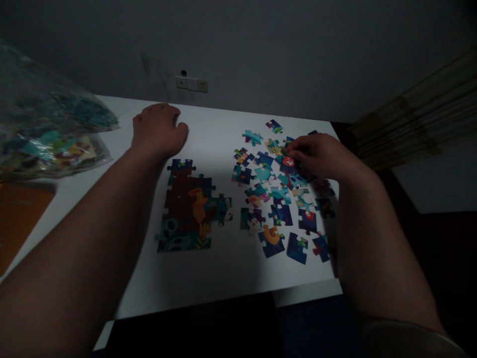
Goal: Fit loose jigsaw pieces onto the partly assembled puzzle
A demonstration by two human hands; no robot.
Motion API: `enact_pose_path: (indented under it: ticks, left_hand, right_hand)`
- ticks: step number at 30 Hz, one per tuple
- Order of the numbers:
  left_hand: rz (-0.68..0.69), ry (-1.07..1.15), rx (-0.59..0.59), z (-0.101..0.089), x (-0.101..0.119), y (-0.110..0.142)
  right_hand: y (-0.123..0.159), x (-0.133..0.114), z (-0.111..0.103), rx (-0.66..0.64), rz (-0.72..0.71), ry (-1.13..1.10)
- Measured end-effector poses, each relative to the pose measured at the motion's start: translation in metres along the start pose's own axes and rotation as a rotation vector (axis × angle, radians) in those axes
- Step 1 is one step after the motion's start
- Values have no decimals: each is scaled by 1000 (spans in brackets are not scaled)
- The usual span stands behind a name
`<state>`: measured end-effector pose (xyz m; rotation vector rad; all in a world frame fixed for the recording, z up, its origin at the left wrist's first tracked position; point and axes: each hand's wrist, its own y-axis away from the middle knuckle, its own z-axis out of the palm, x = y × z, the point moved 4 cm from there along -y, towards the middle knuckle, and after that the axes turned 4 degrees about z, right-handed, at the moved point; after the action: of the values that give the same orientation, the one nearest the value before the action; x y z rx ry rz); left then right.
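My left hand (158,130) lies on the white table beyond the partly joined jigsaw puzzle (186,209), thumb held apart and nothing in its grasp. The joined section shows a brown and orange animal figure against dark blue and teal. Over the loose puzzle pieces (264,174) on the right, my right hand (320,154) has its thumb and forefinger pinched together at a dark puzzle piece with a red spot (287,161). The fingertips partly hide that piece. Several pieces behind and below my right hand are covered by the hand and wrist.
A clear plastic bag (55,129) of colourful pieces is at the left, above an orange flat item (22,219). The white table (223,283) ends at a wall with sockets (192,83). A fringed curtain (413,109) hangs at the right.
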<state>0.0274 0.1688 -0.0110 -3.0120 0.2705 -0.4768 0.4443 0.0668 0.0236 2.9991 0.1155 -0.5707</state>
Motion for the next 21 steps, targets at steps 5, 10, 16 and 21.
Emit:
enact_pose_path:
  ticks: [5, 10, 16, 21]
  left_hand:
    - [-4, -47, -14, -2, 2, 0]
    - [-2, -74, -4, -1, 1, -3]
    - [-3, -64, -1, -1, -1, -4]
    - [5, -54, 5, -1, -1, -3]
  right_hand:
    - [0, -5, 6, -59, -20, -146]
    - [8, -12, 2, -131, 30, -398]
    - [16, -30, -8, -159, -14, -576]
    - [15, -26, -12, -115, -3, -437]
